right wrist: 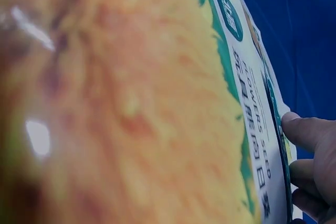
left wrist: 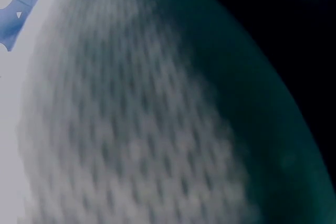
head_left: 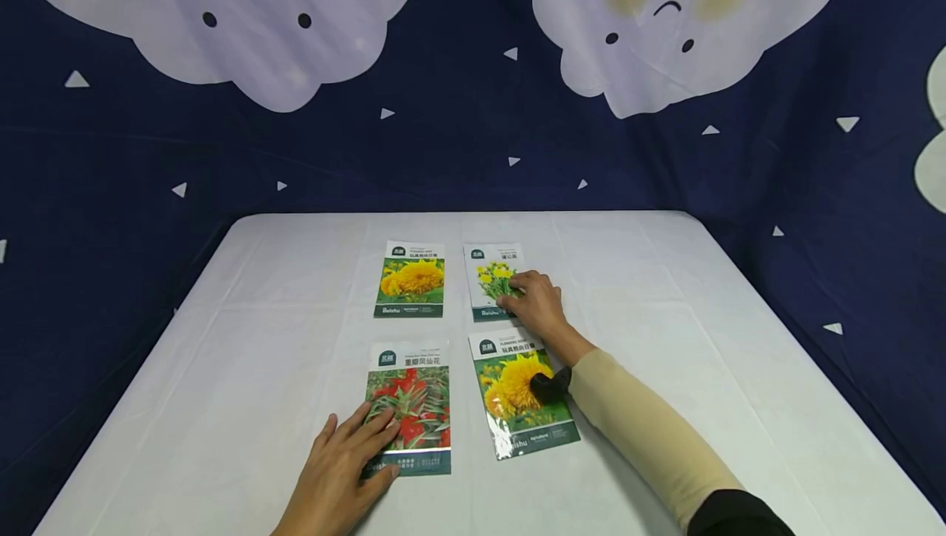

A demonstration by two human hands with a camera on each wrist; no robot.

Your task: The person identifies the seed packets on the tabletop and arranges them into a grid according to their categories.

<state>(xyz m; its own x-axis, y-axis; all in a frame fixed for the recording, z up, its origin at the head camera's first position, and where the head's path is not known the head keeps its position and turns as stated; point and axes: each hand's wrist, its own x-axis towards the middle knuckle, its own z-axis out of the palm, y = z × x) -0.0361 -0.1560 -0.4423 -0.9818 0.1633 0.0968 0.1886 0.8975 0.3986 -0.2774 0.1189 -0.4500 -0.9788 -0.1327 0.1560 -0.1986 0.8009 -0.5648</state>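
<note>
Four flat seed packets lie in two rows on the white table. My left hand [head_left: 342, 458] rests with fingers spread on the left side of the near-left packet with red flowers [head_left: 414, 396]. With its fingertips, my right hand [head_left: 538, 303] touches the right side of the far-right packet, which shows small yellow flowers [head_left: 493, 277]. Under my right wrist lies the near-right sunflower packet [head_left: 502, 372], partly covered by a black wrist device [head_left: 550, 387]. That packet fills most of the right wrist view, with my right fingers [right wrist: 310, 129] at the right edge.
Another sunflower packet [head_left: 410, 280] lies at the far left of the group. White cloth covers the table [head_left: 244, 339], and a dark blue curtain with clouds [head_left: 458, 167] hangs behind it. Blurred grey fabric [left wrist: 126, 108] fills much of the left wrist view.
</note>
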